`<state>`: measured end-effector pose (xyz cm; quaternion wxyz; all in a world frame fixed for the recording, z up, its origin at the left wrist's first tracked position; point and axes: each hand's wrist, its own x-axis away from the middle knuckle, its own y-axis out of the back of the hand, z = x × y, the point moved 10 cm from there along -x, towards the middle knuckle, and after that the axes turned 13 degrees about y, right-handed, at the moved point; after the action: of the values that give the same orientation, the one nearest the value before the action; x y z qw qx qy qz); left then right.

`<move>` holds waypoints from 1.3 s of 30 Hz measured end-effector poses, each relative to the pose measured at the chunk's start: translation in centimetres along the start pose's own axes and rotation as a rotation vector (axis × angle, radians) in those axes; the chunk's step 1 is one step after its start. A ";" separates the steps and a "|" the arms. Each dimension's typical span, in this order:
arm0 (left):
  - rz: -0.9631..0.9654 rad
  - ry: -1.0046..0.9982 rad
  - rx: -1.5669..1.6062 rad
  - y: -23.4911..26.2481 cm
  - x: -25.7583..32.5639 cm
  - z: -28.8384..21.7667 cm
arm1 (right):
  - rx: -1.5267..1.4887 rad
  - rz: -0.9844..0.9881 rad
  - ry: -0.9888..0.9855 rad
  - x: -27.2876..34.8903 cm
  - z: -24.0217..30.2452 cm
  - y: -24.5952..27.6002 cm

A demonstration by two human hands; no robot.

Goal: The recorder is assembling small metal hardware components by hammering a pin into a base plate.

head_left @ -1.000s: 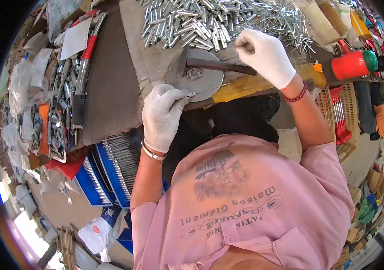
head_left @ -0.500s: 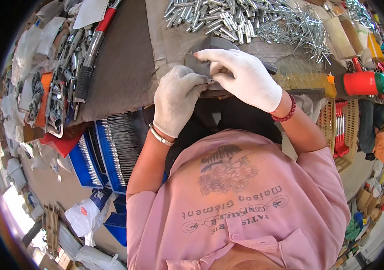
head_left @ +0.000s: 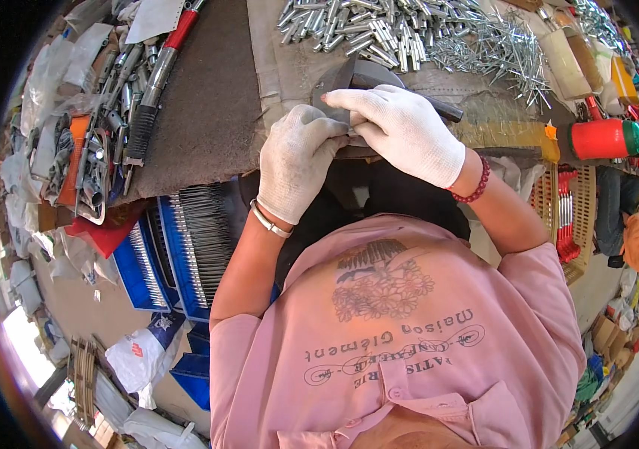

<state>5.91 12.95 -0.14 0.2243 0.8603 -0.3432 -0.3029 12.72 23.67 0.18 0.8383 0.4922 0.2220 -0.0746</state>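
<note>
My left hand (head_left: 297, 161) and my right hand (head_left: 402, 131), both in white knit gloves, meet at the near edge of the bench. Their fingertips pinch together on a small metal piece (head_left: 349, 135) that the gloves almost hide. Just behind the right fingers lies a hammer (head_left: 340, 77), its dark handle sticking out to the right past my hand. The hammer rests on a round metal block (head_left: 381, 73). A red bead bracelet circles my right wrist and a metal bangle my left.
A heap of short metal tubes (head_left: 364, 30) and loose wire nails (head_left: 503, 49) fills the bench's far side. A long red-and-black-handled tool (head_left: 156, 78) and scrap metal (head_left: 87, 161) lie left. Blue trays of thin rods (head_left: 192, 243) stand below; a red canister (head_left: 602, 138) sits right.
My right hand has left the hammer handle and come left and nearer to join the left hand. The left hand has moved off the round block toward the bench edge.
</note>
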 end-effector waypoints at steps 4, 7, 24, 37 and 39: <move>0.005 -0.018 -0.041 0.1 -0.1 -0.3 | -0.001 -0.044 0.010 0.5 0.1 0.0; 0.011 0.004 -0.047 0.0 -0.1 -0.3 | -0.020 -0.087 0.014 0.7 0.0 0.2; 0.046 0.063 0.015 -0.1 -0.8 0.5 | 0.226 -0.107 -0.206 5.0 -1.5 5.7; 0.070 0.097 -0.009 -0.2 -0.9 0.3 | 0.273 0.035 -0.128 5.8 3.1 5.3; 0.069 0.117 0.011 -0.3 -0.8 0.7 | 0.225 -0.212 -0.077 5.6 4.1 7.7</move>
<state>5.06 13.63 -0.52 0.2496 0.8654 -0.3604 -0.2425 21.61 24.56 5.53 0.7731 0.5537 0.2309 -0.2058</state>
